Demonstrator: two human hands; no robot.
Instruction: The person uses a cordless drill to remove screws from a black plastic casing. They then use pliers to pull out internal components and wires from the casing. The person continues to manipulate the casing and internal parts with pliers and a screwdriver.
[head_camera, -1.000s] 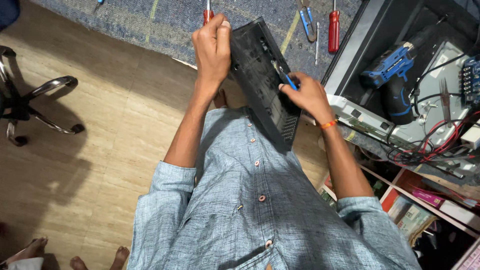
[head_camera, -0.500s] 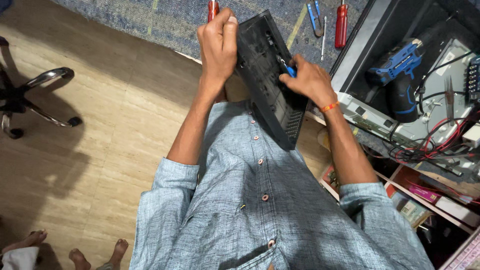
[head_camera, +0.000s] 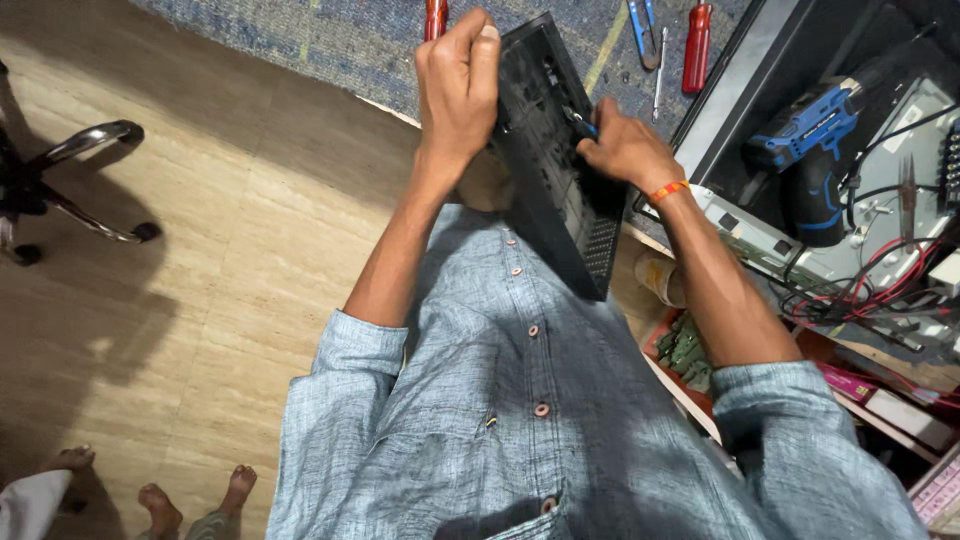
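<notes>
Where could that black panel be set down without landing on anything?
The tan floor between the chair base and the person's left arm looks bare, as does the rug left of the left hand. Crowded: the open case with the blue drill, and the rug by the red screwdriver.

Left hand grips the tilted black panel; right hand presses a blue-handled tool against it

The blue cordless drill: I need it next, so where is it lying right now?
In the head view, the blue cordless drill lies at the upper right, on the opened metal chassis with red and black wires, just right of the right hand.
</notes>
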